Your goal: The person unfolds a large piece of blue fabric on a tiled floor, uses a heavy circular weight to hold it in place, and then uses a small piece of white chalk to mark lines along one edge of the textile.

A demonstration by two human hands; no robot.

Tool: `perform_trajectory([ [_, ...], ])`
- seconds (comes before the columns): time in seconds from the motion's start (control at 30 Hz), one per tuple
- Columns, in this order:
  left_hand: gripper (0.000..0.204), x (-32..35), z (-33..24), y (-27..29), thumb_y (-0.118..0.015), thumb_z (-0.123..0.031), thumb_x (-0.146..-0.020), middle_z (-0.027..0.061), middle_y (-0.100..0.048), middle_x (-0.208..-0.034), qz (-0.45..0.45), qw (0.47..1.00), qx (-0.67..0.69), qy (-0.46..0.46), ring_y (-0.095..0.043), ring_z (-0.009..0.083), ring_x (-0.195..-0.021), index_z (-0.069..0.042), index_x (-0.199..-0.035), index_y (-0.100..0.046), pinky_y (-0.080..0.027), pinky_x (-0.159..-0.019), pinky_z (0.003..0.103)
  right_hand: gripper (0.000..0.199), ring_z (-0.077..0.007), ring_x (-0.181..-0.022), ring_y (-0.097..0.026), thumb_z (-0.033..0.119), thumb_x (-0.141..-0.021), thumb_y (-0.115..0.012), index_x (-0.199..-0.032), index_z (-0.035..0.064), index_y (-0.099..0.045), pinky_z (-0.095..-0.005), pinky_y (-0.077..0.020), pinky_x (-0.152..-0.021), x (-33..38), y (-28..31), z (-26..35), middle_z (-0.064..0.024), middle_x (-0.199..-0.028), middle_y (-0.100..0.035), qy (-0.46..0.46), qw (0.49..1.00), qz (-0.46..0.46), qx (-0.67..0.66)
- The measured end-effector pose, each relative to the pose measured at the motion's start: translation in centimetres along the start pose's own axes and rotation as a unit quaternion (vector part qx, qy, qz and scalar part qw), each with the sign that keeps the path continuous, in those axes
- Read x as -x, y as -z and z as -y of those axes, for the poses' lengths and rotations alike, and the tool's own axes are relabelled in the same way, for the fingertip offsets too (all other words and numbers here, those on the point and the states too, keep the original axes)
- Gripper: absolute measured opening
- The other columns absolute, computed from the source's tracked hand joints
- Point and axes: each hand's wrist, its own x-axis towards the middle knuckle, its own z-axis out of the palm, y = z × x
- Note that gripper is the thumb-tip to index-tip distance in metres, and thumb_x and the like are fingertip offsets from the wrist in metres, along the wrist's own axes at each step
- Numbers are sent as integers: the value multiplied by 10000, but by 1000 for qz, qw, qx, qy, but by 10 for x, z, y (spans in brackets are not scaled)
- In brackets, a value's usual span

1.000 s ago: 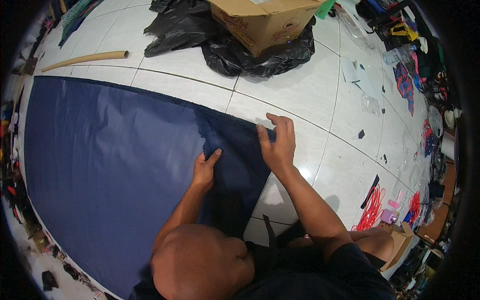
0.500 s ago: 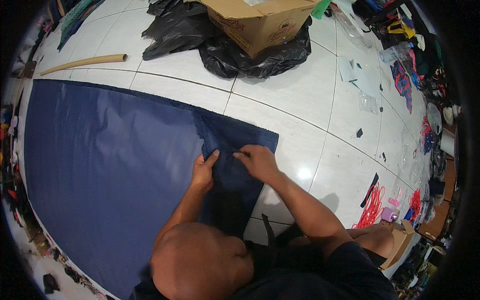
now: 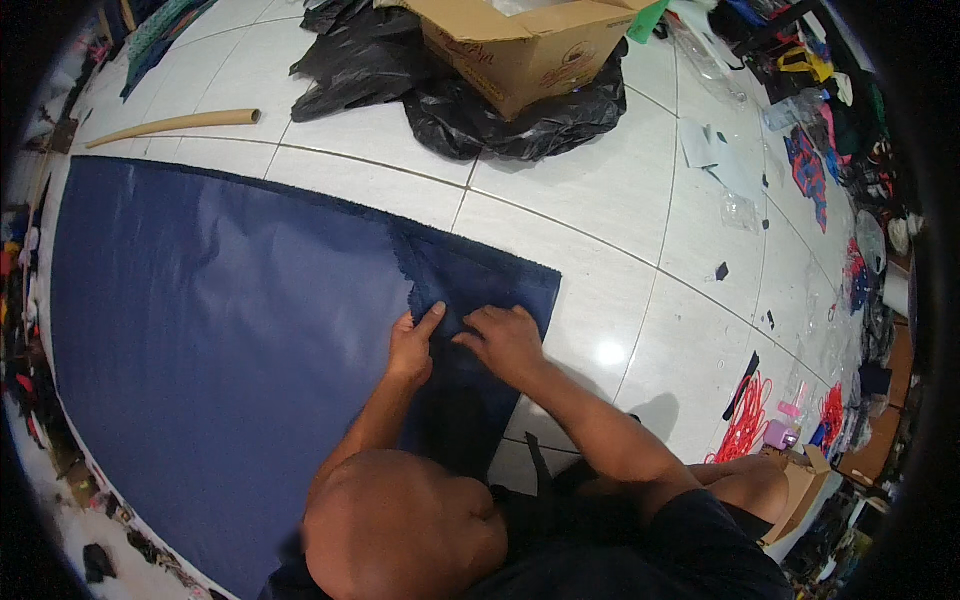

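Note:
A large sheet of dark blue fabric (image 3: 220, 330) lies over the floor, smooth and slightly shiny across its left and middle. Toward its right end a darker layer (image 3: 490, 265) with a frayed edge is turned over on it. My left hand (image 3: 410, 350) pinches that frayed edge, thumb on top and fingers hidden beneath the cloth. Just to the right, my right hand (image 3: 508, 345) rests over the darker layer, thumb and bent fingers apart, with nothing visible between them.
Beyond the fabric are a cardboard box (image 3: 520, 65) on black plastic bags (image 3: 440, 125) and a tan tube (image 3: 180, 125). At right lie red cord (image 3: 740, 425), a black strip (image 3: 741, 385), paper pieces (image 3: 705, 150) and scraps. My bent knee (image 3: 400, 525) covers part of the fabric's near side.
My right hand has drawn slightly nearer to me and to the left, its thumb spreading from the fingers. My left hand keeps its hold on the frayed edge.

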Motion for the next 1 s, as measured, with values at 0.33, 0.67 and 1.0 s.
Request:
perform_trajectory([
  [0.33, 157, 1, -3, 0, -666, -142, -973, 70, -716, -1041, 1, 1000, -12, 9, -677, 186, -904, -32, -1085, -679, -543, -844, 337, 330, -365, -956, -675, 342, -972, -629, -1060, 33, -701, -487, -522, -830, -23, 45, -39, -201, -1028, -711, -212, 945, -201, -147],
  [0.67, 258, -10, -5, 12, -612, -169, -990, 50, -676, -1122, 80, 996, 42, 0, -646, 168, -962, -50, -1219, -624, -528, -854, 330, 911, -326, -1247, -501, 312, -663, -906, -1465, 213, -485, -490, -390, -980, 21, 15, 40, -134, -1384, -511, 95, 988, -8, 122],
  [1.0, 540, -11, -28, 7, -651, -295, -965, 234, -526, -1404, -36, 739, -582, -338, -472, 393, -1319, -74, -1435, -504, -376, -1094, 498, 879, -393, -1201, -531, 465, -752, -839, -1464, 104, -471, -504, -433, -982, -12, 65, -76, -221, -1304, -531, -153, 986, -72, 5],
])
